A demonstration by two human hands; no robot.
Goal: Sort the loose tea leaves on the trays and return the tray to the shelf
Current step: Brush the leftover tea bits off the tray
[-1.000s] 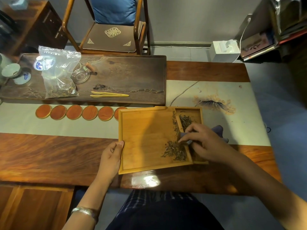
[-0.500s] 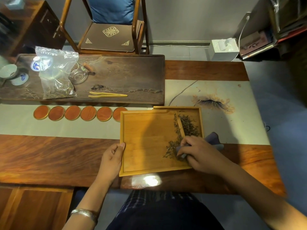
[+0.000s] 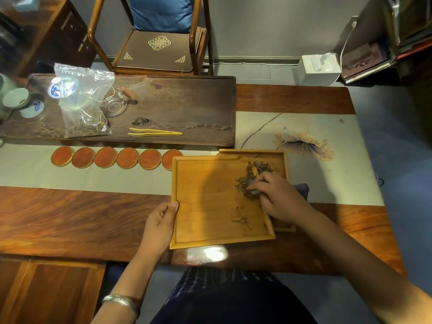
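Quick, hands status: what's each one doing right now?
Left hand: grips the left edge of the bamboo tray.
Right hand: pinches a small grey cloth, pressed against the tea leaves.

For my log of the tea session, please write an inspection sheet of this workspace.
Surface: wooden table with pale runner.
Job's things: bamboo tray; tea leaves near its right side.
Clutter: six round coasters, plastic bag, bamboo tongs, cups on dark tea board.
Hands: left hand holds the tray edge; right hand grips a small grey tool.
Cables: white cable by tissue box.
Surroundings: chair, stacked books.
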